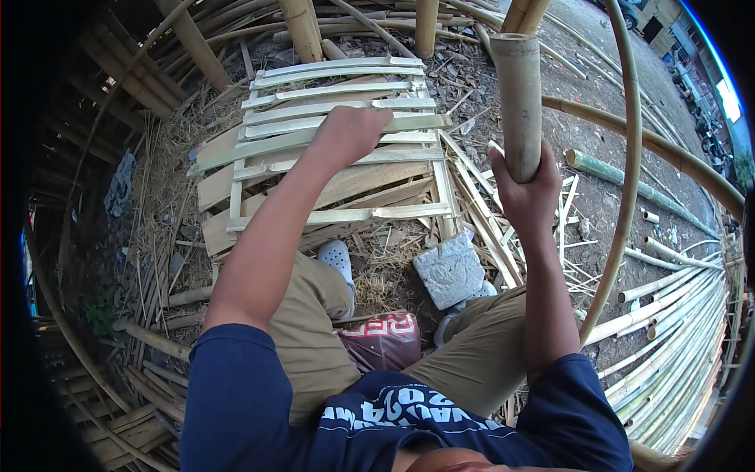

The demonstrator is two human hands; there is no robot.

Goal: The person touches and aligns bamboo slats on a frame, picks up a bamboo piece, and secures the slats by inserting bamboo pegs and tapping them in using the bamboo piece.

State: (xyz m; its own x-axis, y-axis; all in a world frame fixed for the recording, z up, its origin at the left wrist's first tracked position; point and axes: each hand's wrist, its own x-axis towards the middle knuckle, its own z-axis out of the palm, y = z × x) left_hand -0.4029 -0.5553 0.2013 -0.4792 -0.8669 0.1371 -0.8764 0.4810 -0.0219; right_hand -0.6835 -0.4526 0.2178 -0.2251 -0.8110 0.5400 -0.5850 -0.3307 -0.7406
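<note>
A bamboo frame [338,214] of split slats laid across two side rails lies on the ground before my knees. My left hand [350,134] is closed around a bamboo slat [252,150] that lies slanted across the frame, its ends jutting past both rails. In my right hand [531,189] a thick bamboo tube [519,102] stands upright, gripped at its lower end and raised to the right of the frame. The underside of the left hand's grip is hidden.
Flat boards [216,189] lie beneath the frame. A pale stone block [450,271] sits near my right foot. Long bamboo poles [668,338] are stacked at the right, and a curved pole [629,157] arches beside my right arm. Bamboo posts [301,31] stand at the back.
</note>
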